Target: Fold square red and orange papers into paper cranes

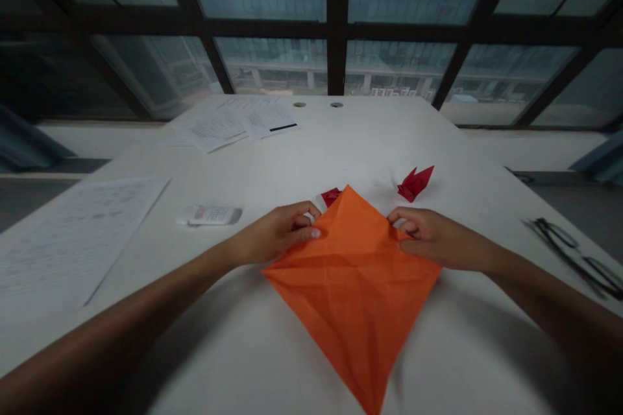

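A creased orange sheet of origami paper (353, 279) is held over the table with one corner pointing away from me and one toward me. My left hand (287, 231) pinches its upper left edge between thumb and fingers. On the opposite upper edge, my right hand (422, 233) grips the paper the same way. Just beyond the far corner, a small folded red paper piece (331, 196) is partly hidden by the sheet. Another red folded paper figure (415, 183), with pointed tips, sits beyond my right hand.
On the white table (370, 142), a white tube-like item (209, 215) lies left of my hands. Printed papers (233, 123) spread at the far left, with a stack of sheets (73, 240) nearer. Black-framed glasses (579, 256) rest at the right edge. Windows stand behind the table.
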The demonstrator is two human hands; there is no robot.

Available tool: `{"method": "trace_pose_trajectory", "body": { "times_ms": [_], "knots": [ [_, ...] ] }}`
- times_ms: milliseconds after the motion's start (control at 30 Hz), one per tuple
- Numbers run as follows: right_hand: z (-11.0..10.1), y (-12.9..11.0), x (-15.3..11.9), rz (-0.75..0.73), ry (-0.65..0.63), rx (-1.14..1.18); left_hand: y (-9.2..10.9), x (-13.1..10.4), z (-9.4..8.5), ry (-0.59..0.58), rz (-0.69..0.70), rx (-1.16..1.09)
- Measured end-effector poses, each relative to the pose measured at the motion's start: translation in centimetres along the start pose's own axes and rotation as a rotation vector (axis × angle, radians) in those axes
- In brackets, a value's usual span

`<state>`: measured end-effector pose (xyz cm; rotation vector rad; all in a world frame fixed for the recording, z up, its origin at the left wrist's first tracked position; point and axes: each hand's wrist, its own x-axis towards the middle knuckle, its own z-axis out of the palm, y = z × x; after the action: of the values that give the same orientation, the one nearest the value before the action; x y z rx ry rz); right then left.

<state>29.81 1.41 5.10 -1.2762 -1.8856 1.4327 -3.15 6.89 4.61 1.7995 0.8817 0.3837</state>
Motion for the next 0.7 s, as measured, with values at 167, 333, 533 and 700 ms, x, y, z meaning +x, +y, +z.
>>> {"method": "trace_pose_trajectory", "body": {
  "times_ms": [167,333,533,700],
  "knots": [
    [1.4,1.4,-0.5,0.151,-0.046,0.138,-0.6,-0.1,0.7,0.297,0.140,0.519],
    [1.5,1.9,-0.4,0.068,0.083,-0.080,1.4,-1.3,3.1,0.164,0.381,0.605],
    [-1.1,1.5,-0.2,-0.187,0.271,-0.625,0.5,-1.8,4.7,-0.166,0.500,0.576],
    [-2.0,1.0,-0.9,-0.483,0.000,-0.993,-0.4,-1.2,3.7,-0.221,0.520,0.513]
  ]
}}
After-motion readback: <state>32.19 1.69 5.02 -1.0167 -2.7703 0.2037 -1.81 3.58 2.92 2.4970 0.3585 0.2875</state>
